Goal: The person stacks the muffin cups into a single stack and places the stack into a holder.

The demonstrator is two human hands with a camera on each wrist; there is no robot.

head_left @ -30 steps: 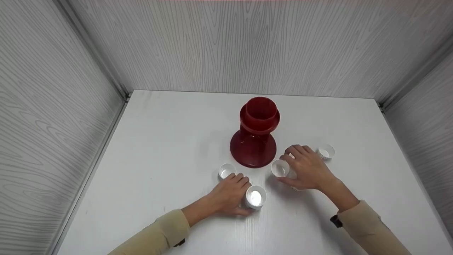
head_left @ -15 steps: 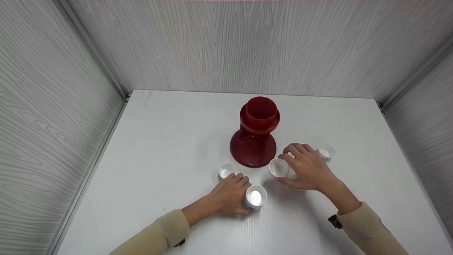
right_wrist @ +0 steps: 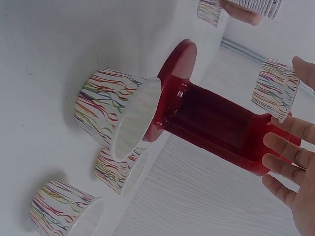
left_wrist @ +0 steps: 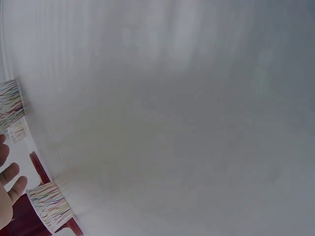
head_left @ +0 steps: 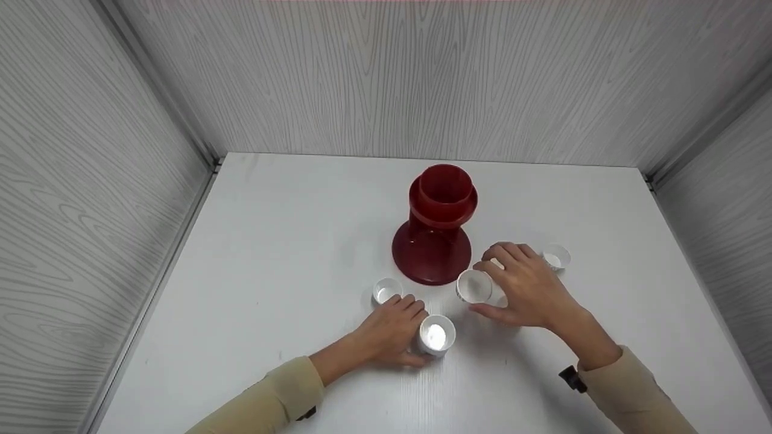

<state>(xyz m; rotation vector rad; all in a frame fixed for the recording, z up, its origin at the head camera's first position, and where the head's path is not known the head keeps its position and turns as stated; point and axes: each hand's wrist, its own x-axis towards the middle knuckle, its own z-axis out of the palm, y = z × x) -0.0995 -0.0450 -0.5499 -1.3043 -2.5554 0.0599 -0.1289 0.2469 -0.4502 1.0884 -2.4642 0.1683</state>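
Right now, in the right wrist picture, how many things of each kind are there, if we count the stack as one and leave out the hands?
Single patterned cups: 5
Stack of cups: 1
Red stand: 1
Total: 7

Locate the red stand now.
In the head view, the red stand is slightly right of centre, just beyond and left of the white cup in the right hand.

From afar I see the tan-sleeved left arm (head_left: 271, 392) and tan-sleeved right arm (head_left: 633, 392) angled inward, bare left hand (head_left: 392, 331) gripping, bare right hand (head_left: 522, 288) pinching between thumb (right_wrist: 305, 73) and forefinger (right_wrist: 298, 129).
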